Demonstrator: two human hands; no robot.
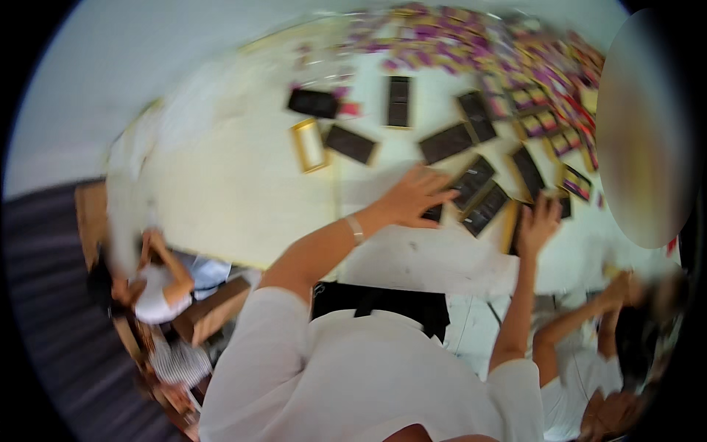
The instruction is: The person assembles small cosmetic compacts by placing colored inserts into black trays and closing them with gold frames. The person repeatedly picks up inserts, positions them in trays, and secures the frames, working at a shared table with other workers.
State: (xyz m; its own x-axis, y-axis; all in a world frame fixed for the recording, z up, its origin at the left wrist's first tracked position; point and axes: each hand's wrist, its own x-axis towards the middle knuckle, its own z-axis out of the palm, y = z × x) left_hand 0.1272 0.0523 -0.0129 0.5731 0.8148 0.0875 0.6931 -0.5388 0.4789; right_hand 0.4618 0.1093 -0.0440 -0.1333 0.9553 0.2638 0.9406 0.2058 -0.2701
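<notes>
My left hand [418, 196] reaches over the white table with its fingers stretched out. Under those fingers a small dark tray [433, 214] is partly covered. To the right lie two dark rectangular trays with gold edges, one tray [473, 181] behind another tray [486, 209]. My right hand [540, 223] is at a gold-edged dark tray [511, 230], fingers bent but apart; contact is blurred. Another dark tray [565, 206] shows beside its fingertips, and a longer dark tray [527, 172] lies just beyond.
More dark trays [446, 143] and an empty gold frame [309, 146] lie farther back. A heap of purple and gold packets [442, 33] covers the far edge. People sit at the left [158, 287] and right [589, 346]. A pale sheet [243, 162] covers the table's left.
</notes>
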